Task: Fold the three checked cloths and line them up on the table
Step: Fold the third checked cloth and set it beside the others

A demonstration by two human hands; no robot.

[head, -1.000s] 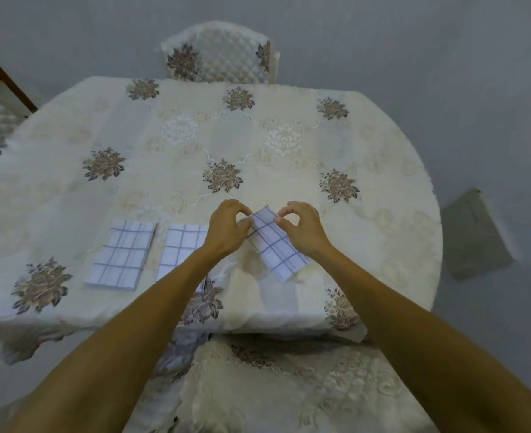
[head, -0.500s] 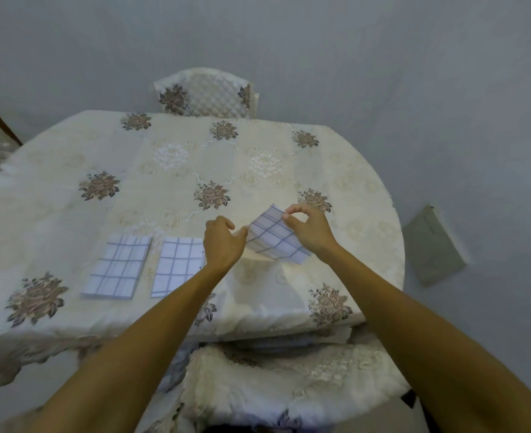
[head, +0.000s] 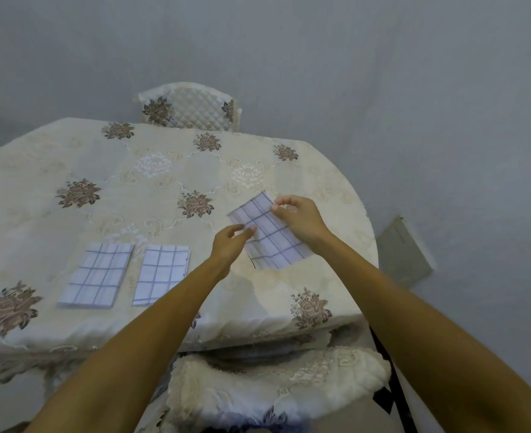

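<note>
Two folded white cloths with a blue check lie side by side on the table (head: pixel 70 332): the left folded cloth (head: pixel 97 274) and the second folded cloth (head: pixel 162 274) just right of it. The third checked cloth (head: pixel 267 235), folded, hangs tilted above the table to the right. My right hand (head: pixel 298 220) pinches its far right edge between thumb and fingers. At its left edge is my left hand (head: pixel 231 243), fingers loosely extended; its fingertips reach the cloth without gripping it.
The table carries a cream embroidered tablecloth with brown flower motifs. A quilted chair (head: pixel 190 106) stands at the far side, a covered chair seat (head: pixel 273 382) near me under the table edge. A grey panel (head: pixel 404 251) leans on the wall at right.
The third cloth has moved right and away from me in my right hand. My left hand has let go of it and opened. The camera tilted up.
</note>
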